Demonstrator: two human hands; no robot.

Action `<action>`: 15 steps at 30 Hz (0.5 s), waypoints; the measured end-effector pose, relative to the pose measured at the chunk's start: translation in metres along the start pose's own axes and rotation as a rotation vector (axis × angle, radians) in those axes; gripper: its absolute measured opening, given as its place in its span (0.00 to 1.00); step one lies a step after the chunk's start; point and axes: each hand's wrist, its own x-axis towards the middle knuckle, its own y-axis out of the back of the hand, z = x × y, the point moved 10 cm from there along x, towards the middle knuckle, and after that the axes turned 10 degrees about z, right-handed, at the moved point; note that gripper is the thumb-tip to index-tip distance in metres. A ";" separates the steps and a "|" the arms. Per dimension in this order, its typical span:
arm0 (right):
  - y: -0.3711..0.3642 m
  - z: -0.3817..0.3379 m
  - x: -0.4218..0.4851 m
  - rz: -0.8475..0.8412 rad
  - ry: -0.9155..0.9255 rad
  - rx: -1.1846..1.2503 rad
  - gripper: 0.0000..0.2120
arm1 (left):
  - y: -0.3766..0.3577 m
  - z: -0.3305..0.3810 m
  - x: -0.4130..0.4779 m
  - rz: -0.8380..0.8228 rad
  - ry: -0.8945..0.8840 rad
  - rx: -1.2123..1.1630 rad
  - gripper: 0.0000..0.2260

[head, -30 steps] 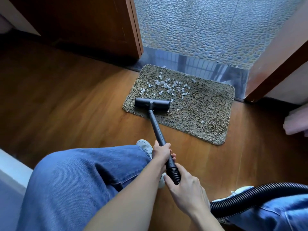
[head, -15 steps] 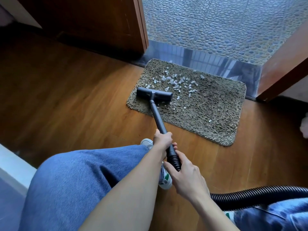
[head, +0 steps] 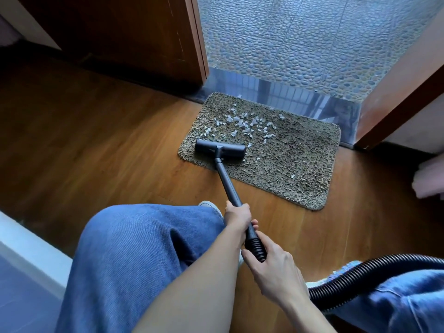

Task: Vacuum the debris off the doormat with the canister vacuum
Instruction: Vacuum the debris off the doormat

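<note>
While left hand (head: 237,216) and right hand (head: 276,272) grasp the wand (head: 225,179), frame edge cuts the hose (head: 360,270).

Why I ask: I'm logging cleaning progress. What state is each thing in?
Mat: flat on the floor, littered.
Debris: white scraps scattered mostly over the mat's far left part, not yet sucked up.
Nozzle: flat on the mat's near left edge, short of the main scraps.
Wand: tilted, gripped.
Hose: trails right, out of frame.
Left hand: grips the wand.
Right hand: grips the hose's ribbed end.
</note>
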 end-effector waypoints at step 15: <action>-0.008 -0.004 0.033 -0.058 -0.027 -0.008 0.23 | -0.012 0.020 0.013 -0.011 0.005 0.004 0.22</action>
